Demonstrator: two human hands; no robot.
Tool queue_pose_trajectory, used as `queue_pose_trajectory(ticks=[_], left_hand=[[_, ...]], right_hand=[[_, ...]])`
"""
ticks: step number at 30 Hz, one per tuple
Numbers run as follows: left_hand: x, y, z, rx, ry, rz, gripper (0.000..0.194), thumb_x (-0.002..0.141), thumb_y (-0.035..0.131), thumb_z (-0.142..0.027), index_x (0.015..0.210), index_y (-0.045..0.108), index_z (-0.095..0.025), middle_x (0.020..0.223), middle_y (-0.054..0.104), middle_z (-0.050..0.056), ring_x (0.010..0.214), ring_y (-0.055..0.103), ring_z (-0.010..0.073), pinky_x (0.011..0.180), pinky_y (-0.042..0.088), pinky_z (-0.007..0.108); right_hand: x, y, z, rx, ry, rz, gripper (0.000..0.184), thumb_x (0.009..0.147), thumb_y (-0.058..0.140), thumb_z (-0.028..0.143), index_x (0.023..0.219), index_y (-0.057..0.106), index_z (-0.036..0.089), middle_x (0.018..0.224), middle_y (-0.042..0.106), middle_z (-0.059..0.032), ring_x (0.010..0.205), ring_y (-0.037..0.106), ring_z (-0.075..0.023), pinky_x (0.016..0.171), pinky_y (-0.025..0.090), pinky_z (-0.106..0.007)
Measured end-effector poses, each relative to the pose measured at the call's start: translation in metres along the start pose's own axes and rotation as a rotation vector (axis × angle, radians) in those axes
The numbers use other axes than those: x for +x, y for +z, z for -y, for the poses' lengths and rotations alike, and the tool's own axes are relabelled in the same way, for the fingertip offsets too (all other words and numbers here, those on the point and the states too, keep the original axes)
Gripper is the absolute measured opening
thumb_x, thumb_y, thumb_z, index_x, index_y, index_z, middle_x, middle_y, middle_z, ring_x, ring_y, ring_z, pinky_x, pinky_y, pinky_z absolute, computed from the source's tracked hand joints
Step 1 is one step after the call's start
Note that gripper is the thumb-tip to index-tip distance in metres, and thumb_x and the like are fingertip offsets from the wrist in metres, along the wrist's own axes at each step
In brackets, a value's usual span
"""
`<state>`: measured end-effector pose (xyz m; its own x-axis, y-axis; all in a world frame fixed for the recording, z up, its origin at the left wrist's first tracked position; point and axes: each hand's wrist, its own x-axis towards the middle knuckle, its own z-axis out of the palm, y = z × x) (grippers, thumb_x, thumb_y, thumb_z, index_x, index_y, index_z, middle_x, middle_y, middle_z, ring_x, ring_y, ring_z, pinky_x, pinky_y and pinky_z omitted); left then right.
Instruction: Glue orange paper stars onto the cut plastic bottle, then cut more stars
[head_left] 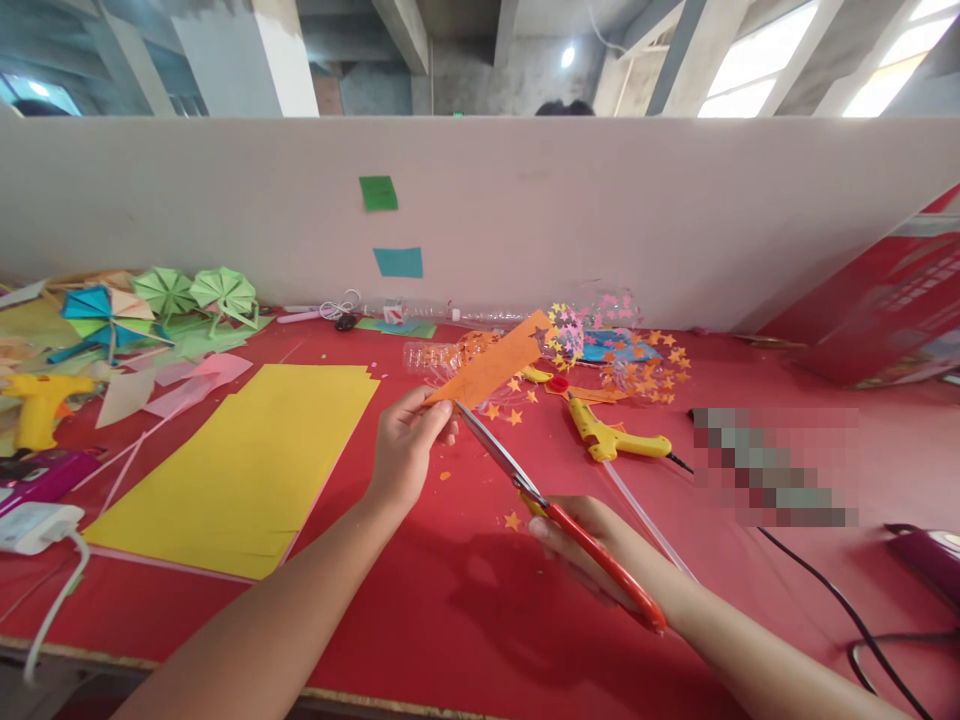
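My left hand (pixel 409 440) pinches one end of an orange paper strip (pixel 495 365), which slants up to the right above the red table. A darker star shape shows near the strip's far end. In my right hand (pixel 592 530) is a pair of scissors (pixel 551 510) with red handles; its blade tips touch the strip's lower edge beside my left thumb. The blades look nearly closed, and whether paper lies between them I cannot tell. Below the blades an orange paper star (pixel 512 521) lies on the table.
Yellow paper sheets (pixel 247 465) lie at left, with folded paper umbrellas (pixel 223 290) behind. A yellow glue gun (pixel 611 435) rests right of centre, its black cord running right. Star-covered clear plastic pieces (pixel 645 365) stand near the white partition (pixel 525 220). A white plug adapter (pixel 37 525) sits front left.
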<state>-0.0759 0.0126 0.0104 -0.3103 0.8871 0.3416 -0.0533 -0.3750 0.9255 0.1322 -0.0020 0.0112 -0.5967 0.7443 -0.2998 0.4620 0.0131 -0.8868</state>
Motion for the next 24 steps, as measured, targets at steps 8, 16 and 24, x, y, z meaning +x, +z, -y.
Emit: queue_pose_trajectory(ticks=[8,16,24], left_hand=[[-0.0001,-0.0001,0.0001,-0.005,0.003,0.001,0.016,0.077,0.058,-0.026,0.063,0.058,-0.019,0.055,0.054,-0.003,0.050,0.049,0.0095,0.052,0.042,0.023],[-0.0009,-0.0008,0.0023,0.017,0.023,0.015,0.018,0.079,0.056,-0.027,0.063,0.056,-0.019,0.056,0.054,-0.003,0.052,0.050,0.0100,0.054,0.042,0.024],[-0.0050,-0.0003,0.0020,0.062,0.086,0.016,0.018,0.081,0.055,-0.027,0.064,0.055,-0.020,0.058,0.051,-0.003,0.054,0.051,0.0104,0.055,0.043,0.024]], right_hand=[[-0.0003,-0.0004,0.0007,-0.008,0.010,-0.004,0.054,0.080,0.056,0.065,0.060,0.032,0.022,0.044,0.035,0.0088,0.038,0.029,-0.0048,0.038,0.018,-0.021],[0.0024,-0.0008,-0.0027,0.034,-0.011,0.001,0.054,0.079,0.057,0.065,0.060,0.032,0.022,0.045,0.033,0.0090,0.039,0.029,-0.0052,0.038,0.019,-0.021],[0.0014,-0.0043,-0.0051,0.014,-0.039,0.056,0.052,0.081,0.057,0.064,0.063,0.035,0.021,0.048,0.033,0.0090,0.041,0.030,-0.0052,0.039,0.019,-0.020]])
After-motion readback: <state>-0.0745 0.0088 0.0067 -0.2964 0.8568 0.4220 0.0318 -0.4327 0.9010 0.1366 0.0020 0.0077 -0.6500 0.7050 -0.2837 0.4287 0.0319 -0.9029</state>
